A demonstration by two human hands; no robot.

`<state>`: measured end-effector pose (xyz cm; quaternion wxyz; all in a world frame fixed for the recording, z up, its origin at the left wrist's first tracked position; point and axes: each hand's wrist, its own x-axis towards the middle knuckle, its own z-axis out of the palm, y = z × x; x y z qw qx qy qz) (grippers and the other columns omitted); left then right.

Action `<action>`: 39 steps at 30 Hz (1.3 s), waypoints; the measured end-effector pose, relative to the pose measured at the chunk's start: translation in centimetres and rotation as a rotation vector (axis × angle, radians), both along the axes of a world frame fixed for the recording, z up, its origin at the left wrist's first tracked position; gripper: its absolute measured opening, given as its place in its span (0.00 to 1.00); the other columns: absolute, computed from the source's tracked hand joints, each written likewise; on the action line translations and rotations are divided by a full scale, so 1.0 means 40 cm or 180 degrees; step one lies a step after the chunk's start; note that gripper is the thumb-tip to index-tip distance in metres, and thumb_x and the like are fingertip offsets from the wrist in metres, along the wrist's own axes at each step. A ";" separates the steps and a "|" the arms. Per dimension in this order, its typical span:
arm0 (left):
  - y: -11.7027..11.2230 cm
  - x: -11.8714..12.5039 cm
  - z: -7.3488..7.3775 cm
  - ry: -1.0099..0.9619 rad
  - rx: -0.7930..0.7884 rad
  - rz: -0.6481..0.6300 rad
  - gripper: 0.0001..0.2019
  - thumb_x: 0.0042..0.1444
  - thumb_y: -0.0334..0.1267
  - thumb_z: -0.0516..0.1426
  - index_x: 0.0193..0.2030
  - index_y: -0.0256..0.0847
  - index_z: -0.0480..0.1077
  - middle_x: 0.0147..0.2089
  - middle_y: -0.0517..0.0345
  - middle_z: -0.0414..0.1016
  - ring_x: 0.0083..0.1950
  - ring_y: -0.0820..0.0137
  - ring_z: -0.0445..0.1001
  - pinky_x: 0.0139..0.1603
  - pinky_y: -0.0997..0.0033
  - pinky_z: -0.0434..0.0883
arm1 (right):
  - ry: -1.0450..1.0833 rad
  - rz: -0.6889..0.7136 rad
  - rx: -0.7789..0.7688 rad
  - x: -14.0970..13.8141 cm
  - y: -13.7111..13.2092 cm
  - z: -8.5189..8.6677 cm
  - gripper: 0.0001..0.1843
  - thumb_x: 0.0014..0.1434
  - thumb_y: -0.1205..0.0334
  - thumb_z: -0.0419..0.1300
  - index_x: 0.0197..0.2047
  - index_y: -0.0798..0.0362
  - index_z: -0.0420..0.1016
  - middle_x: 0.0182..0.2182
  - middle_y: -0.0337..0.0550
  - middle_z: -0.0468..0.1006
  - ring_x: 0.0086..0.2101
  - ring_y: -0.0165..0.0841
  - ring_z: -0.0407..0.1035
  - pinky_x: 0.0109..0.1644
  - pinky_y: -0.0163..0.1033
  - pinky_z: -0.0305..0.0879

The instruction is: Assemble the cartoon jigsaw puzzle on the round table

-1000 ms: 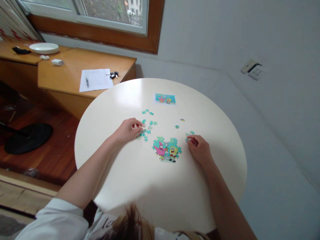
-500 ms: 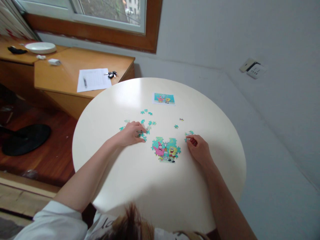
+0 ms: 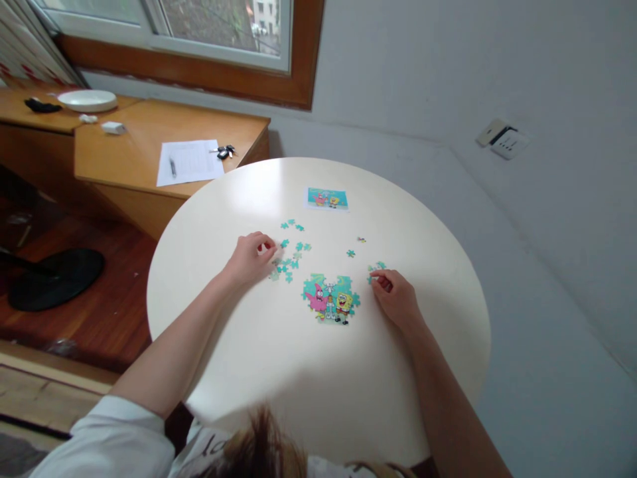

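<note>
A partly joined jigsaw puzzle with pink, white and yellow cartoon figures lies between my hands. My left hand is closed in a pinch, thumb against fingertip, beside the loose teal puzzle pieces; what the pinch holds, if anything, is too small to make out. Right of the puzzle, my right hand has curled fingers, with thumb and forefinger on a teal puzzle piece. More small pieces lie just beyond its fingertips. Two single pieces, one teal, lie above the puzzle.
A picture card showing the same figures lies at the far side of the round white table. Behind it on the left, a wooden desk carries a paper sheet, a pen, keys and a white plate.
My left hand has risen off the loose pieces, moved slightly up and left, and its spread fingers have closed to a pinch. My right hand has barely moved.
</note>
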<state>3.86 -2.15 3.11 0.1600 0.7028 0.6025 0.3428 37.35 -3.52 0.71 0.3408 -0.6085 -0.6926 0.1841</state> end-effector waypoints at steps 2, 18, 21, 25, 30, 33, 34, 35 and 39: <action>0.004 -0.006 -0.002 -0.0209 0.0050 0.0380 0.08 0.50 0.39 0.54 0.24 0.41 0.68 0.27 0.59 0.71 0.30 0.70 0.67 0.36 0.70 0.64 | -0.0002 0.0020 0.0008 0.001 0.001 -0.001 0.12 0.50 0.57 0.53 0.33 0.52 0.74 0.26 0.42 0.71 0.25 0.32 0.63 0.34 0.41 0.65; 0.027 -0.035 -0.023 -0.0684 0.0412 0.1497 0.09 0.52 0.40 0.52 0.24 0.41 0.65 0.25 0.60 0.70 0.30 0.70 0.68 0.35 0.70 0.65 | 0.0040 0.0113 0.0043 -0.002 0.009 -0.011 0.12 0.48 0.59 0.53 0.32 0.52 0.75 0.26 0.42 0.72 0.27 0.33 0.64 0.38 0.42 0.66; 0.036 -0.061 -0.032 -0.0861 0.0480 0.1633 0.07 0.52 0.38 0.50 0.28 0.42 0.67 0.28 0.60 0.71 0.32 0.70 0.70 0.35 0.70 0.66 | 0.0046 0.0144 0.0079 0.000 0.012 -0.014 0.12 0.48 0.59 0.53 0.31 0.52 0.75 0.25 0.42 0.71 0.27 0.33 0.64 0.37 0.42 0.65; 0.043 -0.099 -0.044 -0.1007 0.0300 0.1570 0.07 0.49 0.34 0.50 0.30 0.41 0.69 0.25 0.61 0.69 0.27 0.70 0.69 0.31 0.68 0.66 | 0.0061 0.0198 0.0107 0.001 0.013 -0.017 0.12 0.48 0.58 0.52 0.31 0.52 0.75 0.26 0.42 0.72 0.27 0.33 0.65 0.37 0.42 0.65; 0.036 -0.103 -0.040 -0.0899 0.0026 0.1262 0.06 0.45 0.34 0.52 0.28 0.40 0.69 0.23 0.60 0.68 0.25 0.70 0.68 0.28 0.68 0.64 | 0.0053 0.0214 0.0167 0.001 0.014 -0.019 0.12 0.48 0.58 0.52 0.31 0.52 0.75 0.25 0.42 0.72 0.27 0.34 0.65 0.37 0.42 0.65; 0.026 -0.094 -0.025 -0.0793 -0.0064 0.1111 0.05 0.46 0.35 0.53 0.25 0.41 0.70 0.21 0.59 0.68 0.24 0.69 0.66 0.27 0.67 0.63 | 0.0059 0.0203 0.0152 0.000 0.014 -0.018 0.12 0.47 0.58 0.52 0.31 0.52 0.74 0.25 0.42 0.72 0.27 0.34 0.65 0.38 0.42 0.65; 0.022 -0.093 -0.020 -0.0729 -0.0116 0.1069 0.05 0.46 0.36 0.54 0.25 0.41 0.70 0.20 0.59 0.68 0.24 0.69 0.66 0.27 0.67 0.63 | 0.0065 0.0196 0.0139 -0.001 0.013 -0.017 0.12 0.47 0.58 0.52 0.31 0.52 0.74 0.26 0.42 0.72 0.27 0.34 0.65 0.38 0.42 0.65; 0.020 -0.093 -0.014 -0.0652 -0.0175 0.1039 0.05 0.46 0.36 0.54 0.24 0.41 0.70 0.20 0.59 0.68 0.24 0.69 0.66 0.28 0.67 0.63 | 0.0069 0.0192 0.0125 -0.001 0.013 -0.016 0.12 0.47 0.58 0.52 0.31 0.52 0.74 0.26 0.42 0.72 0.27 0.34 0.65 0.38 0.42 0.65; 0.013 -0.104 0.003 -0.0394 -0.0392 0.0995 0.06 0.46 0.37 0.54 0.26 0.41 0.71 0.22 0.58 0.70 0.25 0.69 0.67 0.28 0.69 0.63 | 0.0065 0.0205 0.0102 -0.002 0.010 -0.011 0.12 0.48 0.58 0.52 0.31 0.52 0.74 0.26 0.42 0.72 0.27 0.34 0.65 0.38 0.42 0.65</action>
